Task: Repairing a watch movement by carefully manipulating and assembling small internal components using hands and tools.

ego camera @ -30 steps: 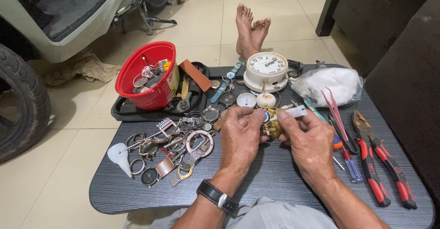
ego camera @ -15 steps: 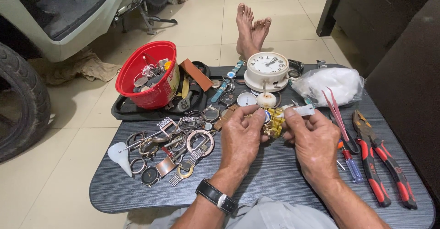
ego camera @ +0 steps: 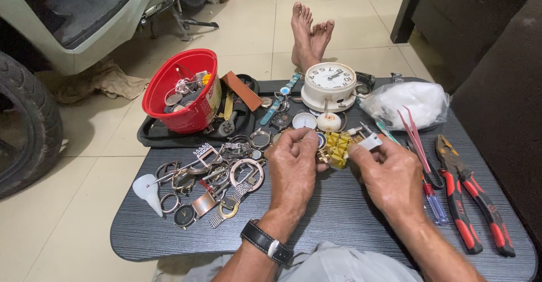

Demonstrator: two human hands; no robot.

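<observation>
Vs a sec ago, right hand [ego camera: 392,172] has drawn in closer to the yellow holder block [ego camera: 337,148], its fingers pinching a small white-handled tool [ego camera: 370,142] w/ the tip now nearly at the block's edge. Left hand [ego camera: 293,166] hasn't budged: fingers pressed together on the block & gold watch part [ego camera: 323,156], held just above the dark table [ego camera: 339,220], in front of the white alarm clock [ego camera: 329,85]. Looks like lining-up is over & tool work on the part is starting.

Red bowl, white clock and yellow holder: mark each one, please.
red bowl [ego camera: 195,118], head view, front outer wall.
white clock [ego camera: 330,77], head view, dial face.
yellow holder [ego camera: 337,146], head view, top, between the hands.
</observation>
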